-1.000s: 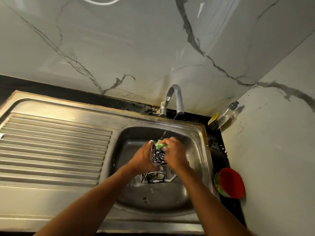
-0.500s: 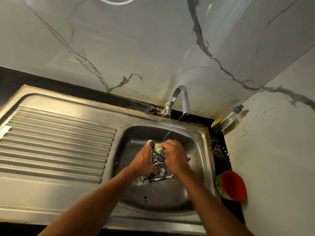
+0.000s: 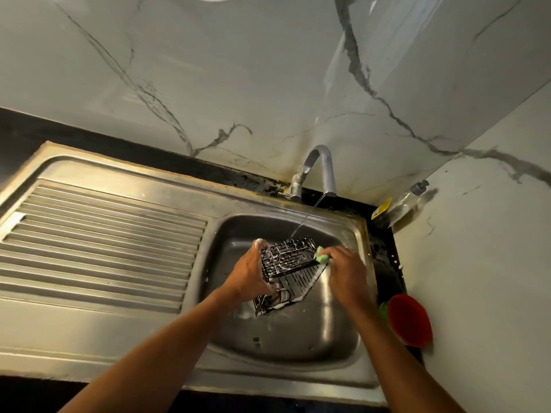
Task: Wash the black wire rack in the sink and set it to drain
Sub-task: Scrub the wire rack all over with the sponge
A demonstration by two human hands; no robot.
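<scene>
Your left hand [image 3: 249, 272] gripping rack [image 3: 293, 265] tilted over sink [image 3: 362, 265], under running tap [image 3: 320, 171]; right hand [image 3: 346, 271] pinching green sponge [image 3: 323, 257] against rack's right edge. Foam showing: scrubbing underway. Rinsing, setting on drainboard [image 3: 101, 242] at your left remaining.

Brushed steel sink [image 3: 351, 296], black wire rack [image 3: 290, 265] foam-coated, glossy marble-look wall [image 3: 238, 70].

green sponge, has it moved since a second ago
Yes. The green sponge in the right hand slid right: it was below the tap, now it is at the wire rack's right edge.
</scene>
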